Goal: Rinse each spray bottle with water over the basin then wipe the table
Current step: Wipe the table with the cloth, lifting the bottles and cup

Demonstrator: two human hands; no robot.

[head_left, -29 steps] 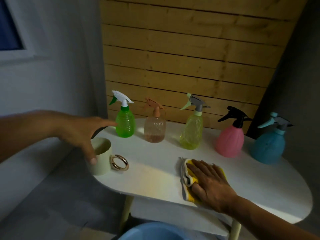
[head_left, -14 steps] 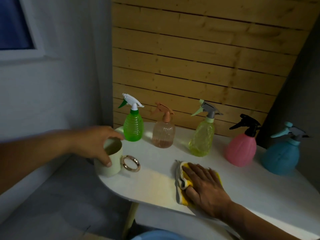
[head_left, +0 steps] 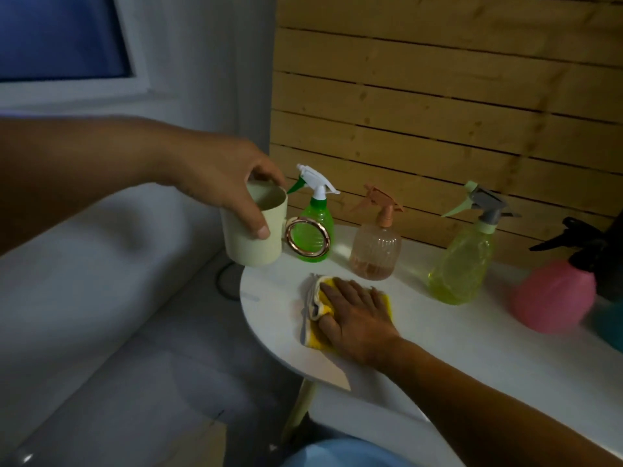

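Observation:
My left hand [head_left: 222, 183] grips a cream mug [head_left: 251, 239] with a round copper handle by its rim, holding it in the air over the left end of the white table [head_left: 472, 335]. My right hand [head_left: 354, 315] presses flat on a yellow cloth [head_left: 315, 313] near the table's left front. Along the back stand a green spray bottle [head_left: 317, 227], a peach one [head_left: 376, 247], a yellow-green one [head_left: 467, 257] and a pink one [head_left: 554, 298] with a black head. A teal bottle [head_left: 610, 328] shows at the right edge.
A blue basin [head_left: 340, 453] sits on the floor below the table's front. A wooden slat wall [head_left: 438, 112] stands behind the bottles. White wall and a window are at left, grey floor below.
My left hand closed round the mug's rim and lifted it off the table. My right hand slid the cloth leftward toward the table's left end. The view shifted left.

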